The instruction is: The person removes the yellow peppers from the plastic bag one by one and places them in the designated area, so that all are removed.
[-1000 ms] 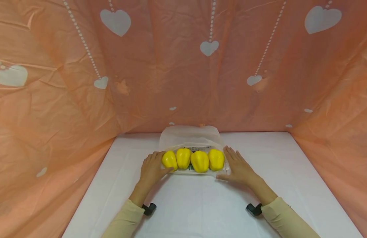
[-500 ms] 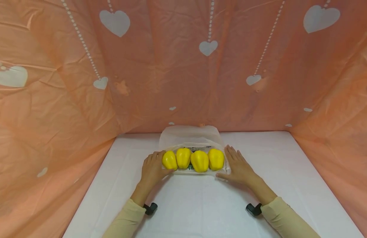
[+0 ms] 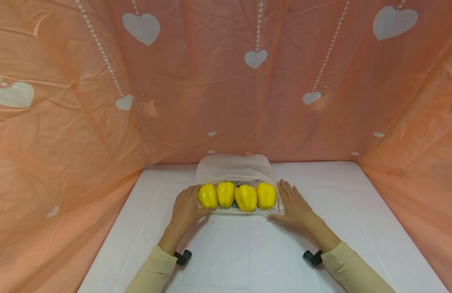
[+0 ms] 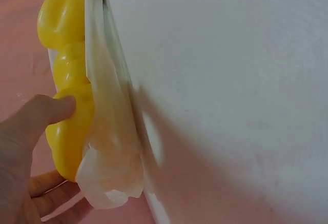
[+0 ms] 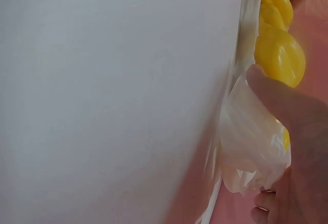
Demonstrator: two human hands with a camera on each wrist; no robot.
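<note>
left hand [image 3: 185, 206] grips the end yellow pepper [image 3: 208, 197]; right hand [image 3: 294, 208], fingers straight, touches the pale plastic bag [image 5: 251, 129]; three more peppers [image 3: 246, 198] sit between the hands.

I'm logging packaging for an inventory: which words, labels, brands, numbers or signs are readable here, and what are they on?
No text is readable.
Dark print within the pale wrapping, behind the yellow peppers: too small and partly hidden to read.
Green mark between the middle two peppers: too small to make out.
Orange-pink curtain: white hearts and dotted lines, no lettering visible.
</note>
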